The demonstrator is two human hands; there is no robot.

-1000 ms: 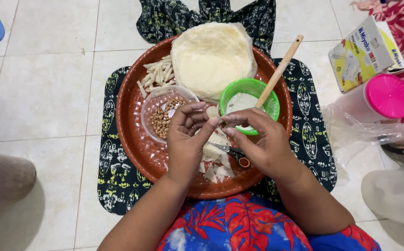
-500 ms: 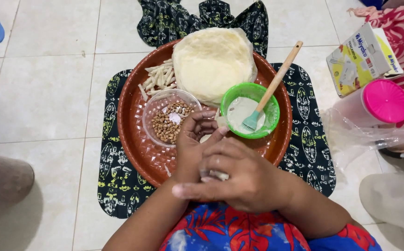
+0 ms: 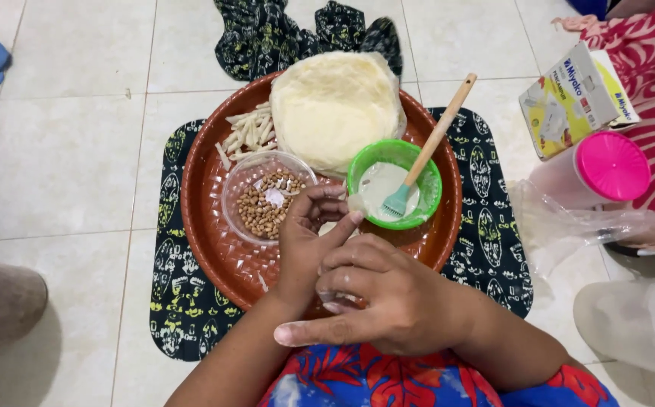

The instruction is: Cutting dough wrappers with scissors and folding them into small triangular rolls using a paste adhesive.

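Both hands meet over the near edge of a round brown tray [image 3: 199, 218]. Left hand [image 3: 308, 241] is curled, its fingers bent inward with the tips close together, just beside a clear bowl [image 3: 235, 197] of brown nuts [image 3: 263, 207]; whether it pinches anything cannot be told. Right hand [image 3: 384, 301] lies across in front of it, palm down, fingers folded and thumb stretched out to the left, touching the left hand and hiding whatever is under it.

On the tray's far side sits a pile of pale thin sheets [image 3: 335, 105], with a heap of pale sticks [image 3: 248, 132] to its left. Right of the nut bowl stands a green bowl [image 3: 433, 192] holding white paste and a brush [image 3: 425, 158] with a wooden handle leaning out to the far right. The tray rests on a dark patterned cloth [image 3: 485, 234] spread on a pale tiled floor [image 3: 64, 151]. Further right stand a carton [image 3: 576, 98] and a container with a pink lid [image 3: 612, 166], next to clear plastic wrap [image 3: 568, 226].
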